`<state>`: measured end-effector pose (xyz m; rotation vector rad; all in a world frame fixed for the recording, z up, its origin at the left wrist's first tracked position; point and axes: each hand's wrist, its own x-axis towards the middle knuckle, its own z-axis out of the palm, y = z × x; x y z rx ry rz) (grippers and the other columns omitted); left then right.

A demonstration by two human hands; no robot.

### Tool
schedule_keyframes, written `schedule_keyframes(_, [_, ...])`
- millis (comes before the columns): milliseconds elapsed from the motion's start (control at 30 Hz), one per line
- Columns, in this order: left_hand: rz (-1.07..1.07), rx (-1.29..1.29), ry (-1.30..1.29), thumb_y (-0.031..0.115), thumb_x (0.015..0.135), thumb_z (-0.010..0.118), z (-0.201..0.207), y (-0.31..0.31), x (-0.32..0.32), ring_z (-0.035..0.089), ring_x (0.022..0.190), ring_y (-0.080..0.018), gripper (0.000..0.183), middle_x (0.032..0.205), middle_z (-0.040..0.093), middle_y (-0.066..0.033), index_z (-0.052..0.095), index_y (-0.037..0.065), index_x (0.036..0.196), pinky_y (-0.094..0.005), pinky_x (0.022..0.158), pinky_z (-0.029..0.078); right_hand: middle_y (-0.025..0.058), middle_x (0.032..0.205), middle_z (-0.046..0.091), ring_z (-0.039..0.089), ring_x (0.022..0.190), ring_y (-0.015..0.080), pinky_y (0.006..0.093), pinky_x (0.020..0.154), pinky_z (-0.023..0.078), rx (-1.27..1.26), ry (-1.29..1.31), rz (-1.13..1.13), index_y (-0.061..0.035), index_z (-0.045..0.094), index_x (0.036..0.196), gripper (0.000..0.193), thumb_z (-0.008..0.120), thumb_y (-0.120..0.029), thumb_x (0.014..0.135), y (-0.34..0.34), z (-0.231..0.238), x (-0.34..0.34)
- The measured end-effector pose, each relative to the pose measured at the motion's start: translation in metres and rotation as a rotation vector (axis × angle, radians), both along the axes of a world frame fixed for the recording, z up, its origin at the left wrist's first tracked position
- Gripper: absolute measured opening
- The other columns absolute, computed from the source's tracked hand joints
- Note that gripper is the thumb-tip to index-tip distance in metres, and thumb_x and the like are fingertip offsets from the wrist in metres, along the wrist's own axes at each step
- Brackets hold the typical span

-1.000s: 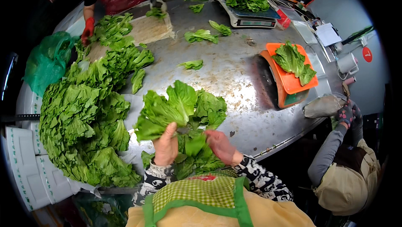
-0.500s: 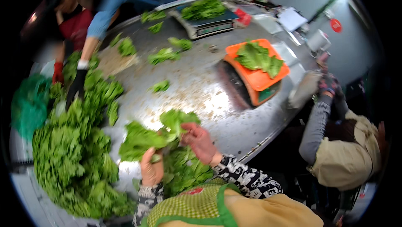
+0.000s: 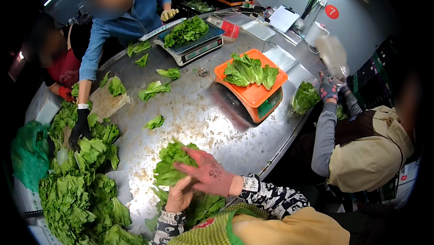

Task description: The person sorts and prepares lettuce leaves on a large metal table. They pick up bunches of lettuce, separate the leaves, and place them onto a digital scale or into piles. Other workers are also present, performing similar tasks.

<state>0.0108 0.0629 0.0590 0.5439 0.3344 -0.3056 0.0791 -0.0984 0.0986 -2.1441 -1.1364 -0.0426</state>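
A head of green lettuce (image 3: 174,166) is held above the near part of the metal table. My bare left hand (image 3: 180,195) is closed at its lower end. My right hand (image 3: 210,175), in a pinkish glove, grips its side between spread thumb and fingers, partly over the left fingertips. More lettuce (image 3: 210,206) lies just under my forearms, against my checked green apron. To the left is a big heap of lettuce (image 3: 68,200).
An orange tray (image 3: 275,80) on a scale carries lettuce. A second scale (image 3: 192,55) holds more leaves. Across the table, a person's black-gloved hand (image 3: 81,127) touches the heap. At right, a person's patterned glove (image 3: 327,87) is beside bagged lettuce (image 3: 305,98). Loose leaves (image 3: 153,90) lie mid-table.
My hands have come together on the lettuce, which was spread wider before. The view has shifted. The person at right has raised a clear bag, and lettuce shows beside their glove.
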Motion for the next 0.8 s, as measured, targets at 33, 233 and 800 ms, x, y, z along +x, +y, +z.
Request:
schedule_keyframes(33, [-0.007,-0.072,-0.06,0.005,0.086,0.064,0.008,-0.005,0.007,0.048,0.127,-0.0266,0.07,0.14,0.045,-0.0086,0.03,0.011,0.147,-0.0462,0.106,0.041,0.0257,0.149,0.027,0.038,0.13,0.0442,0.0509,0.108,0.033,0.0,0.011,-0.017,-0.0159,0.037,0.147,0.087,0.075,-0.016,0.069,-0.006,-0.003,0.005])
schedule_keyframes(233, [-0.089,0.148,-0.284,0.019,0.085,0.071,0.039,-0.035,0.037,0.041,0.135,-0.0318,0.081,0.149,0.035,-0.013,0.025,0.01,0.15,-0.0507,0.108,0.038,0.0259,0.139,0.039,0.041,0.128,0.0416,0.0459,0.105,0.039,0.331,-0.071,-0.283,-0.0067,0.045,0.141,0.076,0.073,-0.006,0.069,-0.044,0.001,0.034])
schedule_keyframes(800, [-0.056,0.681,-0.679,-0.004,0.081,0.074,0.04,-0.085,0.087,0.064,0.099,-0.0202,0.076,0.142,0.042,-0.0145,0.031,0.001,0.144,-0.0256,0.075,0.054,0.0115,0.143,0.046,0.054,0.122,0.0256,0.0381,0.1,0.045,1.311,1.065,-0.156,-0.0145,0.028,0.151,0.071,0.065,-0.014,0.091,-0.071,0.045,0.067])
